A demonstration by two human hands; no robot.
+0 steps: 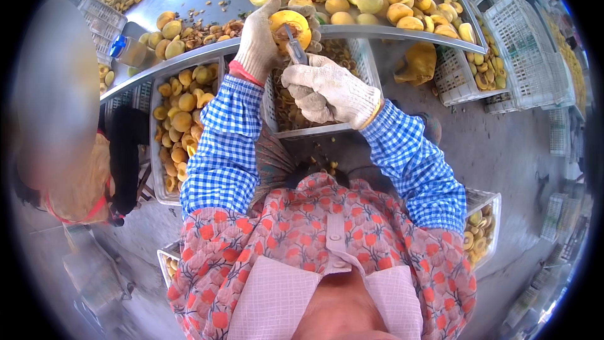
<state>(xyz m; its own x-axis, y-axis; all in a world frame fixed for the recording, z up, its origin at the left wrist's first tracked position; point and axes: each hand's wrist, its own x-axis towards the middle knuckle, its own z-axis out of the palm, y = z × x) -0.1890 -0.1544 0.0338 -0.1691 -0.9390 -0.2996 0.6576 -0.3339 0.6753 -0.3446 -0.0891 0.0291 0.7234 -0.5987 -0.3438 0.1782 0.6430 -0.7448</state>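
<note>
My left hand (258, 43), in a whitish work glove, holds a halved yellow peach (301, 24) over the table's near edge, its cut face turned up. My right hand (332, 90), gloved too, is closed round the handle of a small metal pitting tool (296, 52). The tool's tip lies over the brownish centre of the cut face; how deep it goes I cannot tell. Below both hands is a white plastic crate (314, 131) with brown pits and scraps in it. Whole and halved peaches (370, 2) are heaped on the table beyond my hands.
The metal table (189, 1) has a raised rim and bears scattered pits and a blue-capped container (129, 50). A crate of peach halves (182, 101) stands to the left. Stacked white crates (522, 44) and a yellow bag (416, 65) are at right. Another person (85, 179) is at left.
</note>
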